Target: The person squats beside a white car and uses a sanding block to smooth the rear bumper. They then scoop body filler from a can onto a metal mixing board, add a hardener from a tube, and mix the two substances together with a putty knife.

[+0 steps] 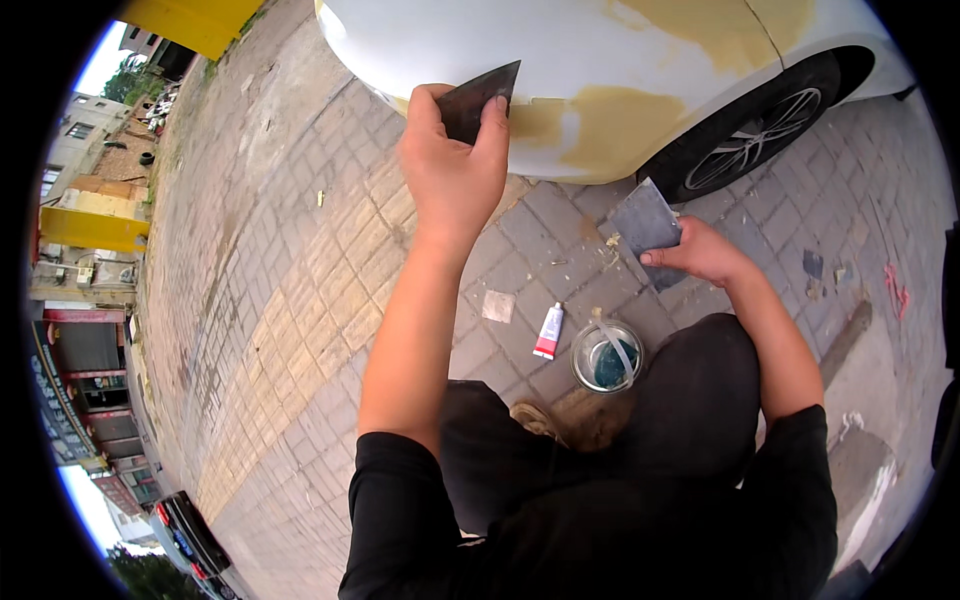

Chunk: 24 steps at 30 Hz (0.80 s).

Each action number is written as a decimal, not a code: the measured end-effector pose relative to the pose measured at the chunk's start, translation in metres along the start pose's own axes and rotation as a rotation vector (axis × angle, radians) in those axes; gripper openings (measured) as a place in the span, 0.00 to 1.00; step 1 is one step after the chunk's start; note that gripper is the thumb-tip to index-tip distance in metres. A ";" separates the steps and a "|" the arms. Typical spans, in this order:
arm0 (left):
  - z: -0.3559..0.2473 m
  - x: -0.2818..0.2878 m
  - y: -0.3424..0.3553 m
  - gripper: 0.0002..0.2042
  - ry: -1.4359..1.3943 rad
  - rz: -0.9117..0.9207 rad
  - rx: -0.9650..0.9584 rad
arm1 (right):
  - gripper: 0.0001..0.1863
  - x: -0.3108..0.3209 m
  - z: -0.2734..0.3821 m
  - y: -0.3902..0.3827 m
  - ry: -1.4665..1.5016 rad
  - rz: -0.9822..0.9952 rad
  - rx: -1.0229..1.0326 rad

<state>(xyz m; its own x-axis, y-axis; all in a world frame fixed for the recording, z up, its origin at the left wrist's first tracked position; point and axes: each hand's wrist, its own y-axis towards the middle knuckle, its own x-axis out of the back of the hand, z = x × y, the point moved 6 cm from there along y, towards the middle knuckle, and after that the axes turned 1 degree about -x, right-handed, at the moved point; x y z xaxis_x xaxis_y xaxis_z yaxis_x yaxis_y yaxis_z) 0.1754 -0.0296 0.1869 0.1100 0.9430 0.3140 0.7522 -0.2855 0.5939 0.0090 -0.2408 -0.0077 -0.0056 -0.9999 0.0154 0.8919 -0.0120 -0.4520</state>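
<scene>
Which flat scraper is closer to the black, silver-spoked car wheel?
The flat grey scraper in the right hand; the darker scraper in the left hand is farther from the wheel.

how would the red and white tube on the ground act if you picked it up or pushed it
The tube looks small and slim, so it is probably light. Its soft-looking, squeeze-type body would likely give when pinched. One end is wide and seems flattened, so on the paving it may slide or swivel rather than roll.

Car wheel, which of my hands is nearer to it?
Right. Your right hand is just below the wheel in the picture; your left hand is farther off, to the wheel's left.
</scene>
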 end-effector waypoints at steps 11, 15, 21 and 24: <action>0.012 -0.006 -0.009 0.12 -0.145 -0.134 -0.001 | 0.19 -0.006 0.007 -0.001 0.010 -0.008 0.022; 0.007 -0.023 -0.011 0.13 -0.097 0.018 0.025 | 0.18 -0.009 0.010 -0.003 -0.023 0.008 0.023; 0.000 0.000 -0.014 0.13 -0.250 -0.249 0.067 | 0.19 0.000 0.004 -0.011 -0.026 -0.003 0.023; 0.000 0.009 -0.013 0.13 -0.295 -0.254 0.056 | 0.20 0.012 -0.004 -0.016 -0.041 -0.020 -0.007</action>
<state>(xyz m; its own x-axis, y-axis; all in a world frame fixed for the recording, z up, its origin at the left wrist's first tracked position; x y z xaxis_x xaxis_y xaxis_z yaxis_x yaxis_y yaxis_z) 0.1665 -0.0175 0.1817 0.0918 0.9934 -0.0688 0.8130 -0.0349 0.5812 -0.0071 -0.2527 -0.0038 -0.0046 -0.9981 0.0613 0.8888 -0.0322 -0.4572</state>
